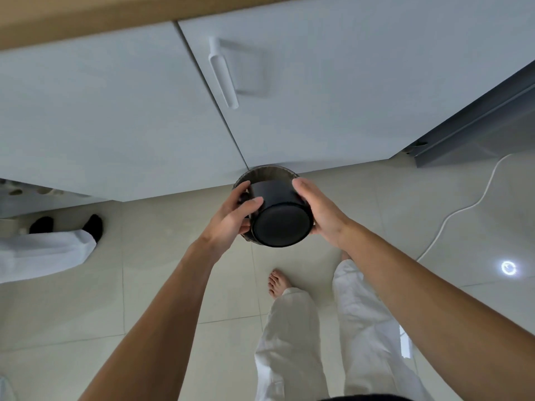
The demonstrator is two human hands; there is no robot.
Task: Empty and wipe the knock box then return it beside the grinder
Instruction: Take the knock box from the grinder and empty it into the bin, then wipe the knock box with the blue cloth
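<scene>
The black round knock box [279,218] is held upside down, its flat base facing me, over a dark bin [269,172] that stands on the floor against the cabinet. My left hand [234,215] grips its left side and my right hand [318,209] grips its right side. The box's opening points down into the bin and is hidden from me. The bin's inside is mostly covered by the box. No grinder is in view.
White cabinet doors [289,91] with a long handle [221,73] rise behind the bin. Another person's legs [49,244] in white trousers and dark socks are at the left. A white cable [463,209] lies on the tiled floor at the right. My own feet are below.
</scene>
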